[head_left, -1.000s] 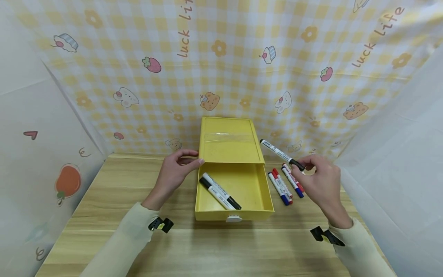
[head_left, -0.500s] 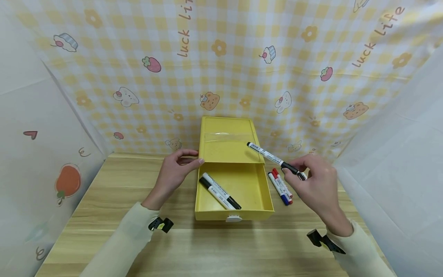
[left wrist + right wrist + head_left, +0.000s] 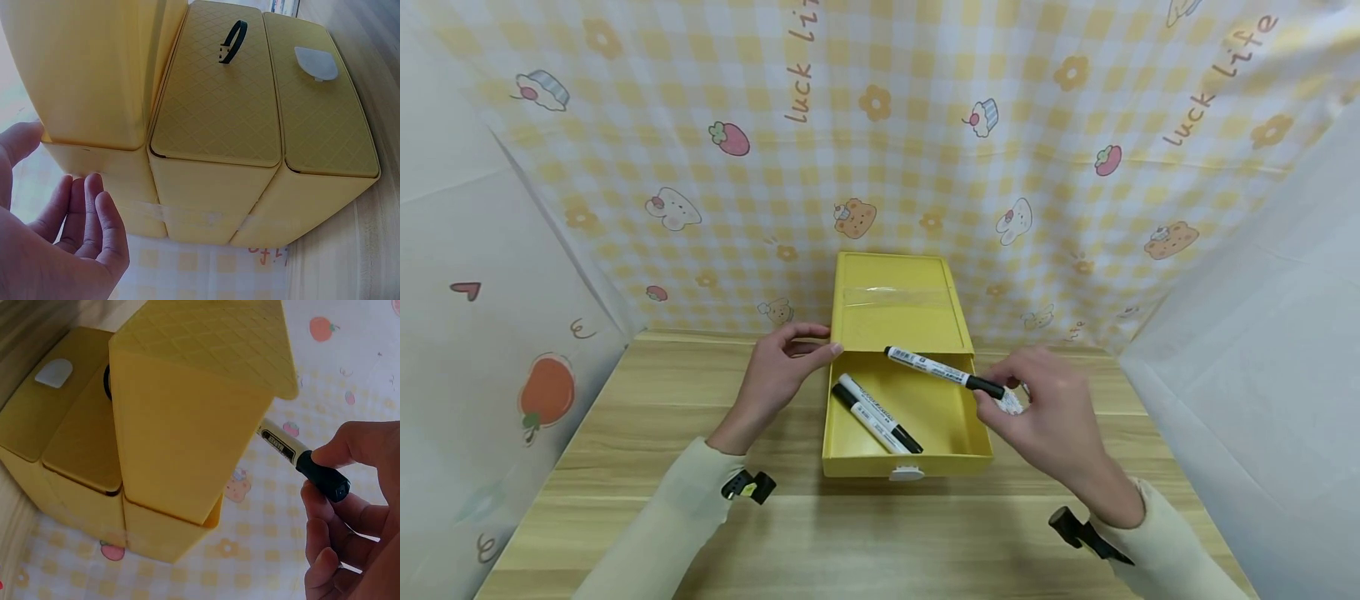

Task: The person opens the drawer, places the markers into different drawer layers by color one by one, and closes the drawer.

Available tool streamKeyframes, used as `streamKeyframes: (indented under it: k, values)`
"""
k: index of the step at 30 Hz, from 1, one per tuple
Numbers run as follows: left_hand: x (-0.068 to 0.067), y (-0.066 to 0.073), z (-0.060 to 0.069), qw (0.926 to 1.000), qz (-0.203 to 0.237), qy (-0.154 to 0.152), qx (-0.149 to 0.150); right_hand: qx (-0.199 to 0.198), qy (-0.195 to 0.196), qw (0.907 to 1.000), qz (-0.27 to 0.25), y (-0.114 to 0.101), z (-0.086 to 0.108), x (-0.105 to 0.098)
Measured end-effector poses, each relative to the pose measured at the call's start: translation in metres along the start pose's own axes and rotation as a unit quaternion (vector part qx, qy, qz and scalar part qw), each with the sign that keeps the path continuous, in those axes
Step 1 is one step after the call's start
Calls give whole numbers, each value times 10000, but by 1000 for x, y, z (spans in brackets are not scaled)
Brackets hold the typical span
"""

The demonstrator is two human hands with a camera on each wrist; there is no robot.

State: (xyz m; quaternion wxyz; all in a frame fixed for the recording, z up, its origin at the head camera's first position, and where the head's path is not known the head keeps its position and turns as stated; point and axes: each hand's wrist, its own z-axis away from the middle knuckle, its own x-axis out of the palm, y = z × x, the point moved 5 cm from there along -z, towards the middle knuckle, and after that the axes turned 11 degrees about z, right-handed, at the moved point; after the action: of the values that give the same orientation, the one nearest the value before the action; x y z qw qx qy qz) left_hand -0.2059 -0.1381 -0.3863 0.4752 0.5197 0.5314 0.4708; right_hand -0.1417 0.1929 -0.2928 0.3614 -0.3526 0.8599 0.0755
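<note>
In the head view, a yellow drawer box (image 3: 898, 304) stands with its top drawer (image 3: 910, 468) pulled out. Two black-and-white markers (image 3: 874, 412) lie slanted at the drawer's left side. My right hand (image 3: 1045, 425) pinches another black-capped marker (image 3: 928, 367) near its cap between thumb and fingers. That marker is held over the drawer, its far end pointing left; the right wrist view shows the black cap (image 3: 325, 478) close up. My left hand (image 3: 782, 367) rests against the box's left side, thumb at the front edge and fingers (image 3: 90, 212) extended loosely.
Beneath the top drawer, the left wrist view shows two closed drawers, one with a black strap handle (image 3: 234, 42) and one with a white handle (image 3: 317, 64). Behind the box hangs a yellow checked cloth (image 3: 880, 150). The wooden tabletop (image 3: 910, 542) extends in front.
My right hand has carried the marker left from beside the box to over the drawer. It now hides the red and blue markers on the table. The left hand has stayed put.
</note>
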Motion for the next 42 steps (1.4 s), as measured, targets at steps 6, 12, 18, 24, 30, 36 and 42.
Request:
streamKeyframes:
  k: [6, 12, 18, 24, 30, 36, 42]
  values:
    - [0, 1, 1, 10000, -22, 20, -4, 6, -507, 9986, 151, -8, -5, 13]
    - [0, 1, 1, 10000, 0, 22, 0, 40, -1005, 9940, 428, -9, -14, 22]
    - [1, 1, 1, 10000, 56, -8, 7, 12, -1379, 9893, 476, -11, -22, 28]
    - [1, 2, 1, 10000, 37, -13, -11, -96, -1539, 9869, 478, -14, -31, 32]
    - [0, 2, 2, 10000, 46, -11, -37, -122, -1777, 9825, 537, -15, -40, 36]
    - [0, 3, 2, 10000, 32, -17, -56, -245, -2143, 9739, 706, -17, -51, 40]
    - [0, 3, 2, 10000, 19, -23, -48, -452, -2786, 9546, 956, -25, -57, 46]
